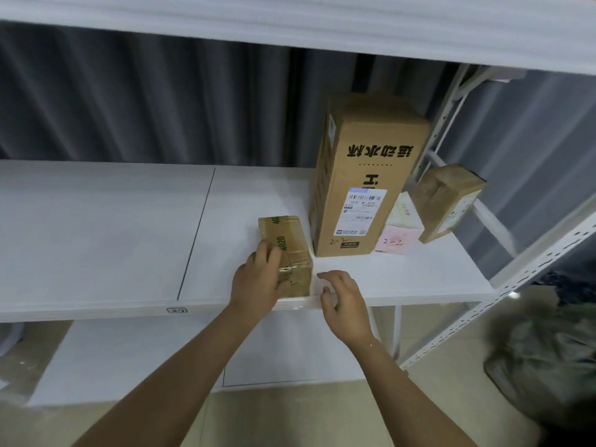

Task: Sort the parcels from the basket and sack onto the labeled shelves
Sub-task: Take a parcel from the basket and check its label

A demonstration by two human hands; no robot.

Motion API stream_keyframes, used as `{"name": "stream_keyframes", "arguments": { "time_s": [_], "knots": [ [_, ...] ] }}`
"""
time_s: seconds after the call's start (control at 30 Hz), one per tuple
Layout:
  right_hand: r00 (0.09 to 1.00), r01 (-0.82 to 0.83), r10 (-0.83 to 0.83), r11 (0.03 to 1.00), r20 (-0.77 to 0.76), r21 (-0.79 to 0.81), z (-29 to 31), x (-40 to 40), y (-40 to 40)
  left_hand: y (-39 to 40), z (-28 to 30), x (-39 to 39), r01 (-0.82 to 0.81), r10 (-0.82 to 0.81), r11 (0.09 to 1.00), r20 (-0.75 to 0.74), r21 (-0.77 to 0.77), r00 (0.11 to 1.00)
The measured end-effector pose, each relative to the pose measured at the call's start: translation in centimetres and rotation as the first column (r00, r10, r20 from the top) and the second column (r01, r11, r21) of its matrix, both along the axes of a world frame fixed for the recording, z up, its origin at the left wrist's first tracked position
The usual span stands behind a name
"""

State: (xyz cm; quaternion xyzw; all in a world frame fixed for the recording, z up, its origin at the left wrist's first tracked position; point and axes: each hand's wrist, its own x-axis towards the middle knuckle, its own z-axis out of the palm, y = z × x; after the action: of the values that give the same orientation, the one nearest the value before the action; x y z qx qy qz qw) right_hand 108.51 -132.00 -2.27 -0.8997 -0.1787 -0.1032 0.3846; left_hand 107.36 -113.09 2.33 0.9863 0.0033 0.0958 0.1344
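Resting on the 2-2 shelf (96,221), the small taped carton (288,250) is clasped by the left hand (258,280); the right hand (342,301) hovers just beside, fingers loose and empty. Beyond the grip stand three shelved parcels, including a tall carton (361,175); the sack (548,359) likely holds more.

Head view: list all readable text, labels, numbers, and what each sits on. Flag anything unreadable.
"4020", green print on tape of the small taped box, under the left hand.
"2-2", handwritten low on the tall carton.
"运动水杯", printed upside down on the same tall carton.
"2-2", handwritten on the pink box.
"2-2", on the shelf edge tag; small, likely reading.
Shipping label on the tall carton: too small to read.
Label on the leaning box: blurred.
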Motion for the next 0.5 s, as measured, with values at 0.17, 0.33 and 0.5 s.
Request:
{"name": "stream_keyframes", "arguments": {
  "time_s": [0.17,0.33,0.5],
  "knots": [
    [0.99,0.111,-0.113,0.993,-0.089,-0.03,-0.6,1.5,-1.3,-0.7,0.7,1.7,-0.036,0.036,0.998,-0.002,0.055,0.999],
    [0.987,0.121,-0.129,0.989,-0.098,-0.081,-0.1,3.0,-1.4,-0.8,1.2,4.2,-0.059,0.061,0.997,-0.027,0.051,0.998],
    [0.981,0.118,-0.139,0.981,-0.133,-0.151,0.5,4.4,-2.0,-0.6,1.7,7.1,-0.082,0.085,0.995,-0.044,0.064,0.995]
  ]
}}
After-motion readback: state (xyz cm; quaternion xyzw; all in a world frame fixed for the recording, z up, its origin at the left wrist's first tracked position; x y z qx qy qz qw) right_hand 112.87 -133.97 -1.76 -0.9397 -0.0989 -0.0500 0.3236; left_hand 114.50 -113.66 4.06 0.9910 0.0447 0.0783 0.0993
